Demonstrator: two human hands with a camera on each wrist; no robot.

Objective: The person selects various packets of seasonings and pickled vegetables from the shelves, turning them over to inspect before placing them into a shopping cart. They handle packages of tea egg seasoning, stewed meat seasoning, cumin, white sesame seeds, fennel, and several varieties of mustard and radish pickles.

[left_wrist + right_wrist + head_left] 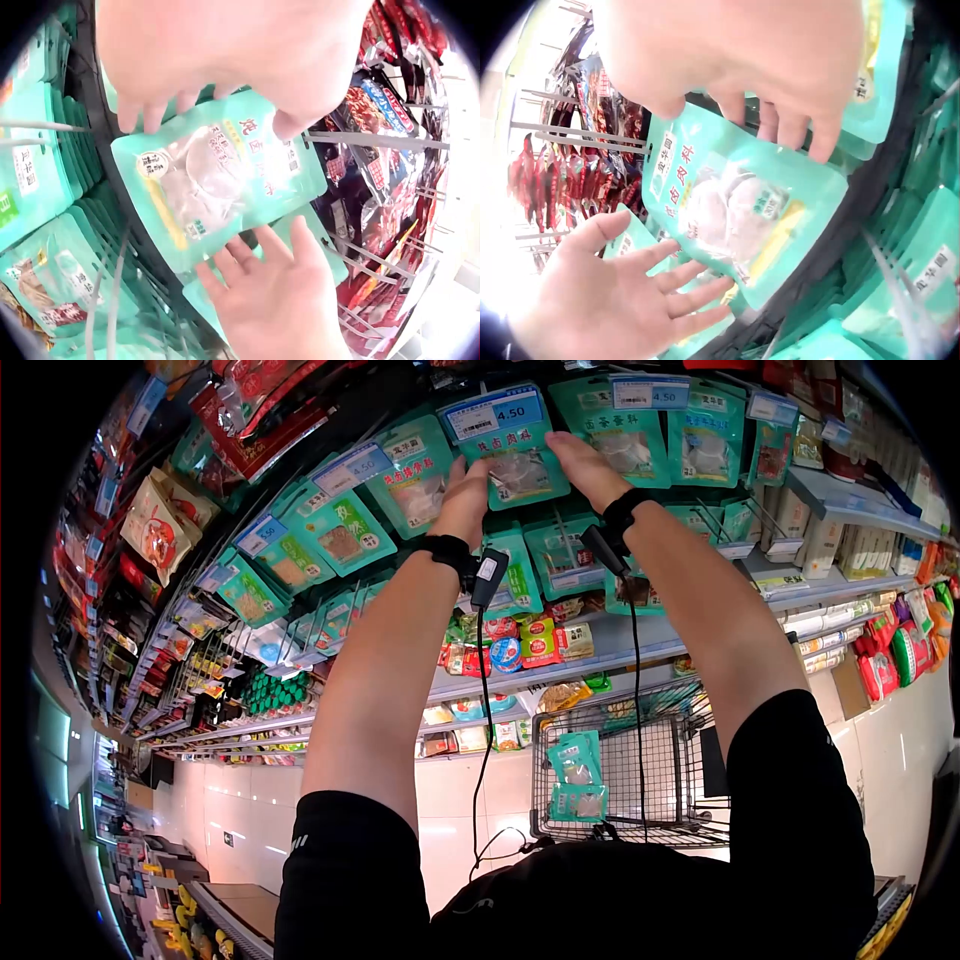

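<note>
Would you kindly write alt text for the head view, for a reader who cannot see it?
A person's left hand and right hand flank a teal packet in a shop display, beneath a price label reading 4.50. Similar packets line both sides; below, a wire cart holds two teal pouches.

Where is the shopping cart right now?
In the head view, the shopping cart stands right of centre, below the shelf edge and just left of the person's right sleeve, with teal packets in it.
</note>
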